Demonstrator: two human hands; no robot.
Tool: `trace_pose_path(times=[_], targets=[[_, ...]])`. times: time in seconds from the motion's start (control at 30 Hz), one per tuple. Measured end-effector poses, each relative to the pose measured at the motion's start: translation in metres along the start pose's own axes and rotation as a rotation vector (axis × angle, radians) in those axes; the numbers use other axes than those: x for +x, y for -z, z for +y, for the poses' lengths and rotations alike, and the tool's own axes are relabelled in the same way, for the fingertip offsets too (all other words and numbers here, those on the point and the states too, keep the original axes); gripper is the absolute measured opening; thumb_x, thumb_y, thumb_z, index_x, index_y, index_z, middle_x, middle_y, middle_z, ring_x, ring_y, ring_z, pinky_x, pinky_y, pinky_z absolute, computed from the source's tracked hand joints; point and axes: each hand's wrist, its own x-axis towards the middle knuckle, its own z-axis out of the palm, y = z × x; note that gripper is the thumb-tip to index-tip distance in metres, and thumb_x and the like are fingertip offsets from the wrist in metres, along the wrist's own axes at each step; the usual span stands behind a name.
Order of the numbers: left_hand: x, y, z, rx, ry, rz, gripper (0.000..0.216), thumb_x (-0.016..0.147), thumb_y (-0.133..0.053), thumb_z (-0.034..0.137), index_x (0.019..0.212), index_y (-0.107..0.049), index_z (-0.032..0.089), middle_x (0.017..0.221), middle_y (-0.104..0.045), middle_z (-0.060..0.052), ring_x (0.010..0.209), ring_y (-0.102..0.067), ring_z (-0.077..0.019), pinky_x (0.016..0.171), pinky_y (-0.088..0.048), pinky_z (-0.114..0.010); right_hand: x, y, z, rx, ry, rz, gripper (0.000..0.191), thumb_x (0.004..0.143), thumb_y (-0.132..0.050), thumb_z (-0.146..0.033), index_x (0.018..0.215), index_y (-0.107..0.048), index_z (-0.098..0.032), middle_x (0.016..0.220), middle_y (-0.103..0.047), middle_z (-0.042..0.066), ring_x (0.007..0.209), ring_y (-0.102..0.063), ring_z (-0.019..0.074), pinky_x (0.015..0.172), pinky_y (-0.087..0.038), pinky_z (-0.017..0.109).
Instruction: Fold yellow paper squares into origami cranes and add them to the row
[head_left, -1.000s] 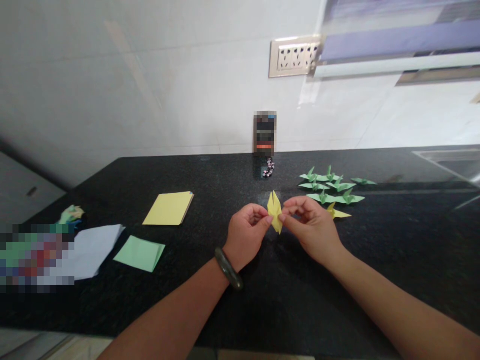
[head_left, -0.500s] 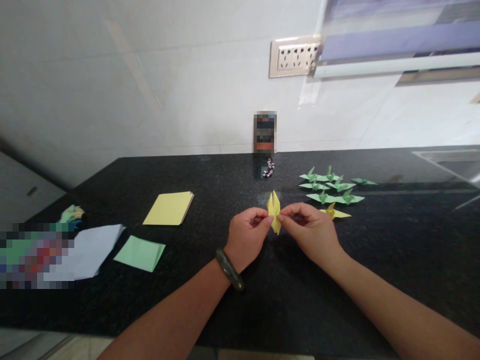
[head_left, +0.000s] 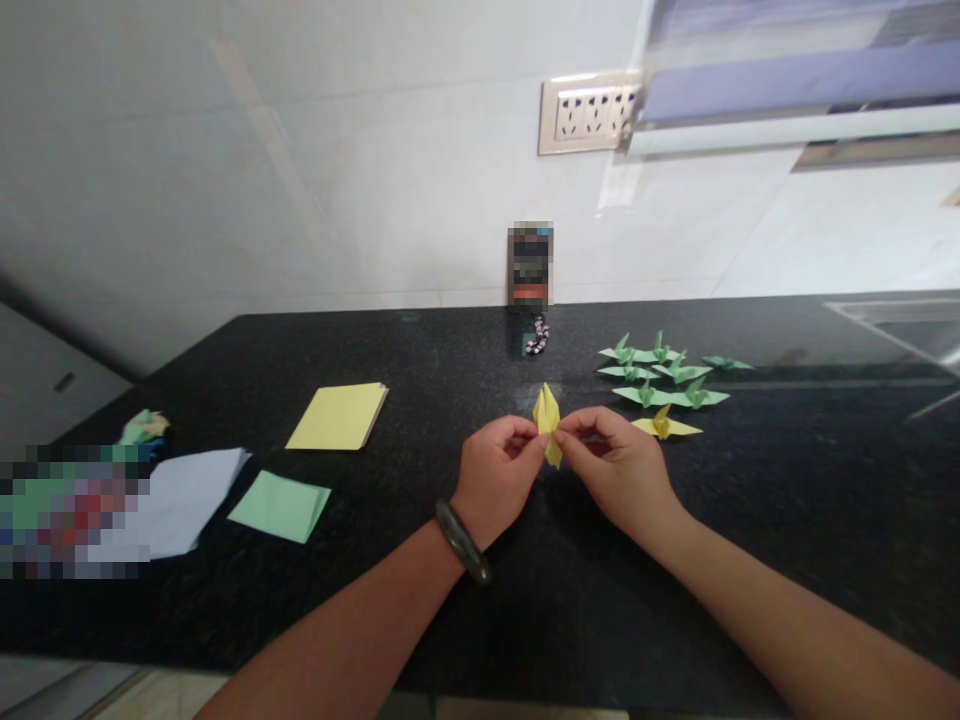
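A small folded yellow paper piece [head_left: 547, 418] stands upright between my two hands above the black counter [head_left: 420, 350]. My left hand [head_left: 496, 477], with a dark bangle at the wrist, pinches its left side. My right hand [head_left: 619, 468] pinches its right side with thumb and forefinger. Both hands are closed on the paper. A finished yellow paper crane [head_left: 666, 426] lies just right of my right hand, and several green paper cranes [head_left: 660, 372] lie behind it.
A stack of yellow paper squares [head_left: 337, 416], a folded green sheet [head_left: 281, 507] and a white sheet [head_left: 184, 500] lie at the left. A blurred upright object [head_left: 530, 265] leans against the wall. A socket plate [head_left: 589, 112] is on the wall. A sink edge [head_left: 892, 320] shows far right.
Both hands have shifted slightly down and closer together on the yellow piece. The yellow crane behind my right hand shows more fully.
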Motion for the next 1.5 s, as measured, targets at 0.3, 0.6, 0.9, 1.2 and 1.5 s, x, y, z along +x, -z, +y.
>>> trace_pose_path(times=[0.3,0.6,0.9,1.2,1.5], targets=[[0.0001,0.0005,-0.0018,0.019,-0.017,0.005,0.011,0.07,-0.06,0.025,0.07,-0.062,0.015,0.067,-0.065,-0.003,0.059,-0.06,-0.0131,0.056,-0.047,-0.023,0.0002,0.0002,-0.0022,0.02,0.012,0.001,0.01,0.074,-0.059,-0.025,0.078,-0.061,-0.016,0.071,-0.064,0.003,0.06,-0.059,0.0133,0.055,-0.05,0.025],[-0.0013,0.0014,0.0026,0.036,-0.007,0.029,0.01,0.069,-0.061,0.024,0.067,-0.063,0.015,0.062,-0.064,-0.001,0.055,-0.057,-0.0118,0.052,-0.045,-0.022,0.0004,0.0007,-0.0016,0.001,0.018,-0.016,0.009,0.075,-0.057,-0.023,0.079,-0.061,-0.017,0.072,-0.064,0.003,0.061,-0.059,0.014,0.057,-0.05,0.026],[-0.0001,0.0019,0.0032,0.081,-0.002,0.047,0.011,0.07,-0.061,0.024,0.065,-0.065,0.014,0.06,-0.064,-0.001,0.053,-0.056,-0.0114,0.051,-0.043,-0.022,0.0012,0.001,0.0024,-0.114,0.073,-0.06,0.009,0.076,-0.055,-0.023,0.073,-0.061,-0.017,0.07,-0.063,0.003,0.06,-0.059,0.0139,0.057,-0.048,0.026],[-0.0015,0.0012,0.0016,0.176,-0.028,0.061,0.012,0.069,-0.06,0.023,0.066,-0.068,0.015,0.062,-0.067,-0.003,0.056,-0.059,-0.0137,0.054,-0.045,-0.024,-0.0014,-0.0031,-0.0029,-0.278,0.264,0.004,0.01,0.075,-0.053,-0.017,0.066,-0.057,-0.018,0.07,-0.06,0.004,0.063,-0.056,0.0144,0.057,-0.047,0.026],[0.0014,0.0044,0.0034,0.107,-0.02,0.039,0.014,0.072,-0.059,0.023,0.068,-0.069,0.015,0.062,-0.068,-0.003,0.055,-0.058,-0.0138,0.055,-0.046,-0.025,-0.0021,-0.0023,-0.0052,-0.216,0.387,-0.012,0.017,0.079,-0.05,-0.014,0.08,-0.067,-0.02,0.079,-0.062,0.005,0.074,-0.06,0.0155,0.067,-0.05,0.028]])
